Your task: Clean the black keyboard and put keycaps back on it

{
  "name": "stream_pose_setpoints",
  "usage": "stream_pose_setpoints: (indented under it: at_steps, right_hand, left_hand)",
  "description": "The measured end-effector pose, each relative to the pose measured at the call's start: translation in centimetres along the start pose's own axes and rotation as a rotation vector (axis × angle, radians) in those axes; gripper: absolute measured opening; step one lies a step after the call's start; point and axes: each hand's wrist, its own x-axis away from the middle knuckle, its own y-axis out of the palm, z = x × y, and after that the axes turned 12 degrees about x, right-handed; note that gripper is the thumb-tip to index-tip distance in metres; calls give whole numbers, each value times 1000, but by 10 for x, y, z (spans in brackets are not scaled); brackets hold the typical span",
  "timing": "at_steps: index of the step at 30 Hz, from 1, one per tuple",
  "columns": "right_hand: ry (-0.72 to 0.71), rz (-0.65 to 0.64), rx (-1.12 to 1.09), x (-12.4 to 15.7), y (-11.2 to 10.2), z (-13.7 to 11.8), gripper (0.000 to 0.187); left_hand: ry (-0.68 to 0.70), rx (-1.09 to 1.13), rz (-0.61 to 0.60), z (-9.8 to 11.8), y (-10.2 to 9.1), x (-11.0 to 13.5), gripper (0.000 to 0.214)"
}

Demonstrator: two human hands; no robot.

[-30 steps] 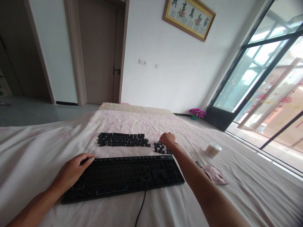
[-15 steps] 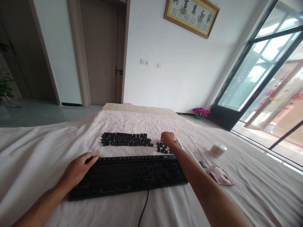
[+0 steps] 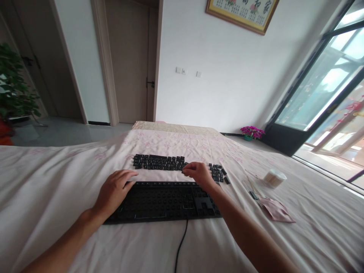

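Note:
A black keyboard base lies on the pink-white sheet, with its keycaps off and a black cable leading toward me. My left hand is at its upper left corner, fingers stretched and thumb apart, holding nothing. Beyond the base, loose black keycaps lie in close rows. My right hand is at the right end of these rows, thumb and forefinger pinched on a small dark keycap that the fingers mostly hide. Farther right is a second group of keycaps.
To the right lie a clear round tub of cotton swabs, a pink cloth and thin sticks or tools. The sheet is wrinkled. A potted purple flower stands on the floor by the glass door.
My right hand has moved left from the right keycap group to the end of the main rows. My left hand has shifted slightly, its fingers now stretched beyond the corner. The view has turned slightly left.

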Motion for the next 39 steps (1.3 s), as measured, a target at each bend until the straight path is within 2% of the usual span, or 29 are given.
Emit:
stream_pose_setpoints:
  at_steps: [2, 5, 8, 13, 19, 24, 28, 32, 35, 39]
  right_hand:
    - [9, -57, -386, 20, 13, -20, 23]
    - [45, -147, -654, 44, 26, -44, 20]
    - [46, -221, -755, 58, 33, -59, 23]
    - [56, -285, -827, 68, 36, -68, 30]
    - [43, -312, -816, 71, 34, -71, 39]
    - [45, -298, -802, 72, 39, -68, 38]
    - [-4, -164, -653, 73, 43, -68, 26]
    - [-200, 71, -312, 79, 41, -70, 14]
    - [-287, 82, -215, 83, 38, -71, 17]
    - [-300, 88, -204, 85, 38, -71, 17]
  left_hand:
    - [-10, 160, -6, 26, 8, 2, 28]
    - [-113, 453, -118, 61, 25, 9, 35]
    - [-162, 637, -137, 80, 37, 17, 35]
    - [-188, 760, -131, 83, 39, 25, 19]
    - [-125, 754, -149, 82, 36, 26, 16]
    - [-227, 778, -123, 82, 40, 26, 16]
    - [-376, 928, -107, 81, 43, 25, 24]
    - [-463, 1045, -84, 79, 45, 24, 29]
    - [-495, 1091, -96, 77, 45, 25, 30]
    - [-515, 1162, -142, 75, 46, 27, 31]
